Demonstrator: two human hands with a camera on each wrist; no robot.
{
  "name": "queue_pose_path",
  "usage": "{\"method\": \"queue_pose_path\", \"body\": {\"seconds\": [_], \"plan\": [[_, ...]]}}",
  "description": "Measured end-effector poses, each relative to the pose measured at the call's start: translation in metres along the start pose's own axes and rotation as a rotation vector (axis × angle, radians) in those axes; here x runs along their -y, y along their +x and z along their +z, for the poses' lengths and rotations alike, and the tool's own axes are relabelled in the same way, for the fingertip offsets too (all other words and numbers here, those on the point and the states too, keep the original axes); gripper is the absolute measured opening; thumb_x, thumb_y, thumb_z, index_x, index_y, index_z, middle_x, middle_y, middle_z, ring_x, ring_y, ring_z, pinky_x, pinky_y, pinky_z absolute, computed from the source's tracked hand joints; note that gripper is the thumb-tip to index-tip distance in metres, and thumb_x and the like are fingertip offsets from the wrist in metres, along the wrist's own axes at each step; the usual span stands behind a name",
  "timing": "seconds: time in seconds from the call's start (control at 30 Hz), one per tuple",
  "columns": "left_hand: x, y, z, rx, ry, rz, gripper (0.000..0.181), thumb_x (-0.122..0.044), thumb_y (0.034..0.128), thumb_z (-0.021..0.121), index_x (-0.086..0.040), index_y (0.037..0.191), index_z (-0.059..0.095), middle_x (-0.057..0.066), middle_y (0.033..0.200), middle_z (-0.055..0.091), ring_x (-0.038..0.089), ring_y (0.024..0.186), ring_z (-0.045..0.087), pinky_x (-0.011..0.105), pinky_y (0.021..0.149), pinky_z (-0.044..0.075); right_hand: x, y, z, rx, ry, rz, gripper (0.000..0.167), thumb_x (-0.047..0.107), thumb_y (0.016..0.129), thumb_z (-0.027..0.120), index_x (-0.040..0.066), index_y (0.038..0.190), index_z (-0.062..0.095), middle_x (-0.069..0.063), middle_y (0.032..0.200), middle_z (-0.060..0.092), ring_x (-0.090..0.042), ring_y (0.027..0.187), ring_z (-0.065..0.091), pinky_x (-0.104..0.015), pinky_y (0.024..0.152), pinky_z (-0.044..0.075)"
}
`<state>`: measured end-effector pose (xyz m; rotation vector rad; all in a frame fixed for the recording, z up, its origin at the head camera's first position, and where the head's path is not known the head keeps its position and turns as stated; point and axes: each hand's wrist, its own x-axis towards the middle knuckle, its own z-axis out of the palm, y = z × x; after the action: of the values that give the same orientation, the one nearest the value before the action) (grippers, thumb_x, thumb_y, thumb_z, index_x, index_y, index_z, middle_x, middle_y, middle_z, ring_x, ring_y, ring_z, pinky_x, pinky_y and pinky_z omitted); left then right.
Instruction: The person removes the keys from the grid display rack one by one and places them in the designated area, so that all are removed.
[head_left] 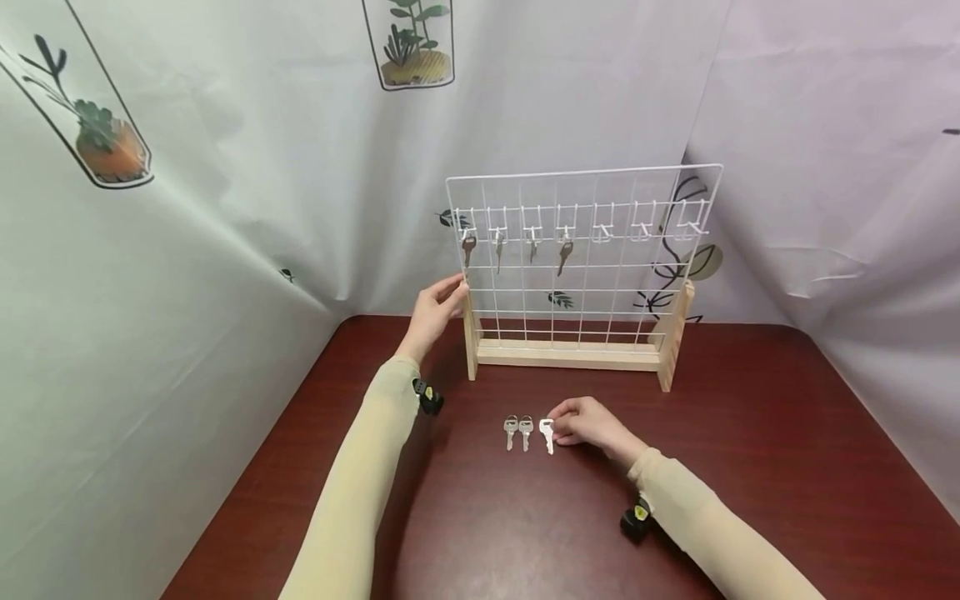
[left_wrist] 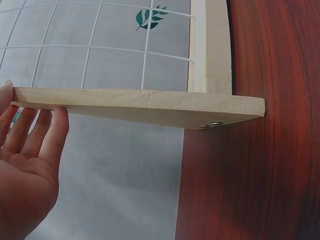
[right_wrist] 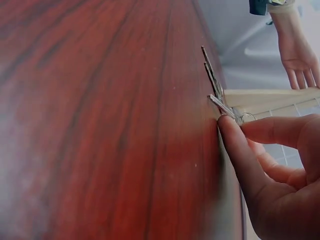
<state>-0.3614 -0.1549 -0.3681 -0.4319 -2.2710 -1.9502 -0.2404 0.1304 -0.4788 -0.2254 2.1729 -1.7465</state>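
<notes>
With my left hand (head_left: pixel 435 312) I hold the left wooden upright (head_left: pixel 471 342) of a white wire grid rack (head_left: pixel 583 171). In the left wrist view, the thumb and fingers of that hand lie on opposite sides of the wooden upright (left_wrist: pixel 150 102). My right hand (head_left: pixel 594 425) pinches a silver key (head_left: pixel 548 435) between thumb and fingers at the tabletop. Left of it, two more silver keys (head_left: pixel 511 432) with small rings lie side by side on the table. Several keys (head_left: pixel 565 257) hang from the left hooks of the grid; the three right hooks (head_left: pixel 641 232) hold none.
The dark red wooden table (head_left: pixel 750 417) carries the rack near its back edge. A pale curtain (head_left: pixel 247 150) with printed plants hangs behind and at the sides. A dark device is strapped to each sleeve (head_left: pixel 367 442).
</notes>
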Motion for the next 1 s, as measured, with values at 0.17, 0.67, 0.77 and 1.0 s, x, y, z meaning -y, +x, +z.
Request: {"method": "queue_pose_path", "body": {"seconds": [0.17,0.67,0.77,1.0], "plan": [[0.017,0.01,-0.002,-0.013,-0.02,-0.001,0.046,-0.021,0.1014,0.064,-0.002,0.143,0.056,0.02,0.142,0.056,0.032,0.129,0.055,0.047,0.099,0.054,0.002,0.002,0.003,-0.024,-0.035,0.029,0.015,-0.004,0.091,0.061,-0.015,0.101,0.065,-0.013,0.083,0.067,-0.015,0.07,0.067,-0.03,0.067,0.063],[0.029,0.012,-0.001,-0.035,-0.017,0.023,0.048,-0.029,0.0995,0.067,-0.005,0.141,0.059,0.016,0.138,0.061,0.028,0.125,0.059,0.039,0.093,0.057,0.001,0.006,0.005,-0.027,-0.057,0.071,0.013,-0.005,0.092,0.061,-0.014,0.099,0.068,-0.013,0.079,0.069,-0.015,0.065,0.071,-0.025,0.06,0.061],[0.027,0.012,-0.001,-0.026,-0.03,0.011,0.048,-0.027,0.0999,0.066,-0.005,0.142,0.058,0.018,0.14,0.059,0.03,0.127,0.057,0.041,0.096,0.056,0.002,0.007,0.005,-0.039,-0.056,0.075,0.013,-0.006,0.091,0.06,-0.014,0.098,0.068,-0.013,0.08,0.069,-0.016,0.067,0.071,-0.026,0.061,0.061],[0.003,0.0,0.0,-0.001,-0.029,-0.001,0.047,-0.016,0.1021,0.062,0.004,0.143,0.053,0.025,0.143,0.053,0.034,0.129,0.054,0.045,0.098,0.054,0.003,0.009,0.007,-0.076,-0.101,0.069,0.011,-0.006,0.089,0.061,-0.012,0.096,0.068,-0.013,0.079,0.07,-0.016,0.065,0.071,-0.029,0.061,0.062]]}}
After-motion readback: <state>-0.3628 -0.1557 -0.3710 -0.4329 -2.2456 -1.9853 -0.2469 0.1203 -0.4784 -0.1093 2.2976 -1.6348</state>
